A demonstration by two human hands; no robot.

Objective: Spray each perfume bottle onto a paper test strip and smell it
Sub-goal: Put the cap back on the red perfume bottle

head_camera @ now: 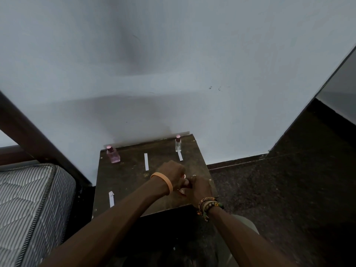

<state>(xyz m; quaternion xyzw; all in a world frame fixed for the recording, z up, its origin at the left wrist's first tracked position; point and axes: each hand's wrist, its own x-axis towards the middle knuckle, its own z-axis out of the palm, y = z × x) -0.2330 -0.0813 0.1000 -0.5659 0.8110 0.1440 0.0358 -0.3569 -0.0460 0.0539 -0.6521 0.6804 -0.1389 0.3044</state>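
Where two bare forearms meet above the near right part of a small dark brown wooden table, the left hand, with an orange rubber wristband, and the right hand, with a finger ring and several beaded and woven bracelets, close together, fingers curled round a small item with a shiny pink top. A dark red part shows below that top; the fingers hide the rest, and whether it is a bottle cannot be told. Near left on the table: one white paper test strip with a folded far end, lying flat, well apart from the hands. Middle of the table: a second, long white paper strip, flat, just beyond the left hand. Far right: a third, short white paper strip, its far end at the foot of a tall clear square glass bottle with a pink cap, upright near the far right corner. Far left corner: a squat pink glass perfume bottle with a round pink cap, upright, cap on. Left of the table: a grey-striped quilted mattress below a dark brown bed-frame bar. Right of the table: dark speckled stone floor. Behind the table: a plain pale grey-white wall.
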